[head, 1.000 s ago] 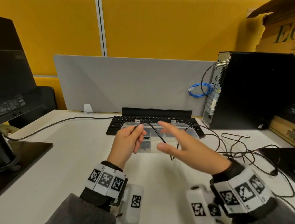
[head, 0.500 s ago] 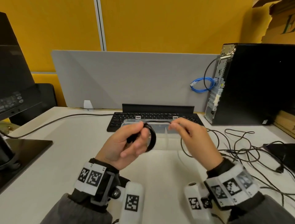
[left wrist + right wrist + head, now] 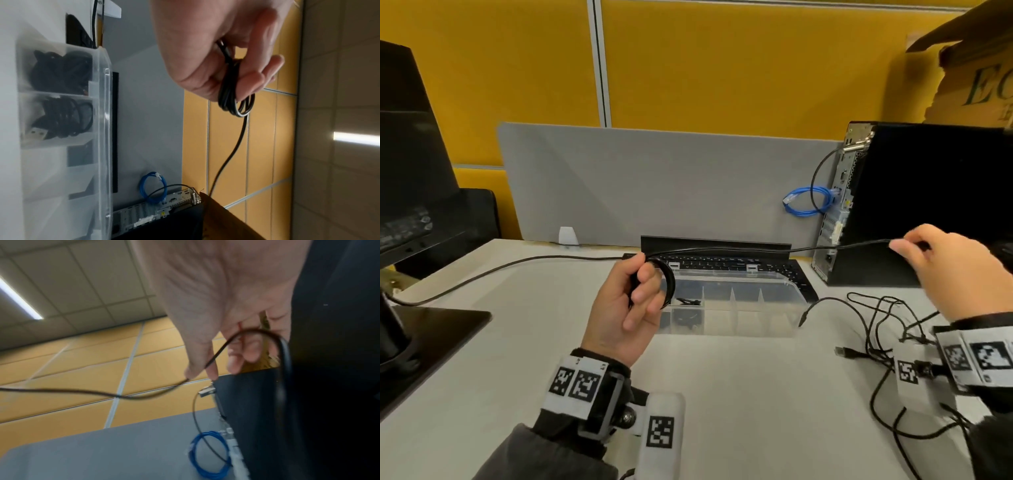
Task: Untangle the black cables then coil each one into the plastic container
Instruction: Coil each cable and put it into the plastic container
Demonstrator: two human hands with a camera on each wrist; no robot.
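1. Tabletop (image 3: 722, 394): I am working over it with both hands raised; it is carrying the container, a keyboard (image 3: 722, 263) behind it and the loose cables.
2. Plastic container (image 3: 784, 291): it is lying open in front of the keyboard. In the left wrist view two of its compartments are already holding coiled black cables (image 3: 61, 104); the other compartments in sight are looking unfilled.
3. Tangle of black cables (image 3: 887, 329): it is sitting on the tabletop to the right of the container, loops crossing one another, two plug ends lying free. I am judging this the bulk of the work left.
4. Cable in hand (image 3: 756, 249): it is stretching taut in the air between my hands, above the container. It is coiled only in part.
5. Left hand (image 3: 619, 308): its fingers are curling round a small coil (image 3: 669, 284) of several turns, held just left of the container.
6. Right hand (image 3: 945, 267): thumb and forefinger are pinching the straight run far out to the right, the remaining fingers loosely bent; the cable is looping on past the palm.
7. Standing: two cables stowed, one partway wound, the rest untouched.
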